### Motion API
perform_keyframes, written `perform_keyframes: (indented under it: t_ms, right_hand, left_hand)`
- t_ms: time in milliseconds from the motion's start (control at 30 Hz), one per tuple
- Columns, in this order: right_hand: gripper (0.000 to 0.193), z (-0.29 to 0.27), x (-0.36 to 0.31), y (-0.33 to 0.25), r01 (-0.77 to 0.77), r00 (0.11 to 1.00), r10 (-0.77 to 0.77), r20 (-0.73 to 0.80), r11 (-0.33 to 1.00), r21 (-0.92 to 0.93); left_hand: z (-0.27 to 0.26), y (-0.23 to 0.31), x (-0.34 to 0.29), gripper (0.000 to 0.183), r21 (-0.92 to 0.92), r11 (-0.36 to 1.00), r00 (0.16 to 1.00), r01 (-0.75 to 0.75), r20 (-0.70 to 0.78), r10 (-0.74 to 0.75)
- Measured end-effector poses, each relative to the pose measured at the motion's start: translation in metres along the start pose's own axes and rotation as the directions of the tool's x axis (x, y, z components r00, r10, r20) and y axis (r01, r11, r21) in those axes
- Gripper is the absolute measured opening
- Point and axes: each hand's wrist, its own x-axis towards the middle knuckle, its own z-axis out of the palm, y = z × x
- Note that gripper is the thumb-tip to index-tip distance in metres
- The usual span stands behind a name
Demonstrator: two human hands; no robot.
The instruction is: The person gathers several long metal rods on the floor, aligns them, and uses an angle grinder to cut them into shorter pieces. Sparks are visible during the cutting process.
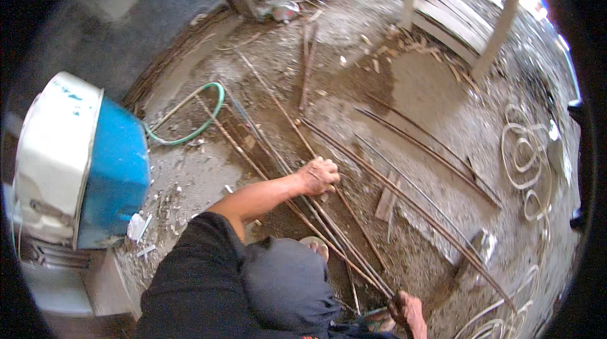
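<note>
Rods, thin, long, several, on dirt ground [423, 86]; laid roughly side by side on a slant, perhaps to keep them sorted and within reach; one brown rod [274, 100] passes beneath the palm of the left hand [319, 176], whose fingers appear clenched around it; bundle of rods [354, 252], gathered at its lower end in the grasp of the right hand [412, 315]; the wide spacing of the two hands presumably steadies the lengths; left arm, black sleeve [190, 269], reaching from lower left, forearm slanting up and across, knuckles uppermost; right hand, low, at the picture's lower edge, its forearm out of sight; long rods [389, 181], loose, to the right, one wood piece [387, 197] beside them; green hose [222, 95], looped near the far rod ends; blue-and-white container [117, 181], left, well apart; pale tubing [505, 149], coiled, far right.
</note>
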Motion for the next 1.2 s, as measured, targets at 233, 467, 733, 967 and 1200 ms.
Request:
perform_keyframes:
  t_ms: [233,467,733,967,1200]
  right_hand:
    - [0.023,-0.018,-0.003,-0.025,-0.073,0.995,0.085,-0.052,0.976,0.203]
    - [0.011,-0.098,-0.024,0.028,0.068,0.745,-0.028,-0.667,0.997,0.033]
    - [0.02,-0.163,-0.103,0.081,-0.531,0.631,0.182,-0.754,0.81,-0.248]
    - [0.029,-0.158,-0.133,0.067,-0.543,0.637,0.254,-0.728,0.818,-0.19]
    - [0.047,-0.139,-0.097,0.019,-0.279,0.644,0.179,-0.744,0.96,-0.01]
  left_hand:
    - [0.0,-0.002,-0.003,0.043,-0.027,0.997,0.993,0.067,-0.097,-0.07]
    - [-0.026,-0.046,-0.029,0.062,-0.075,0.978,0.98,0.193,-0.043,-0.196]
    - [-0.018,-0.066,-0.025,0.043,-0.04,0.992,0.985,0.122,-0.122,-0.126]
    - [-0.043,-0.067,-0.006,0.013,0.023,1.0,0.822,-0.021,-0.568,0.03]
    - [-0.188,-0.093,0.03,0.044,0.2,0.95,0.551,0.239,-0.834,0.036]
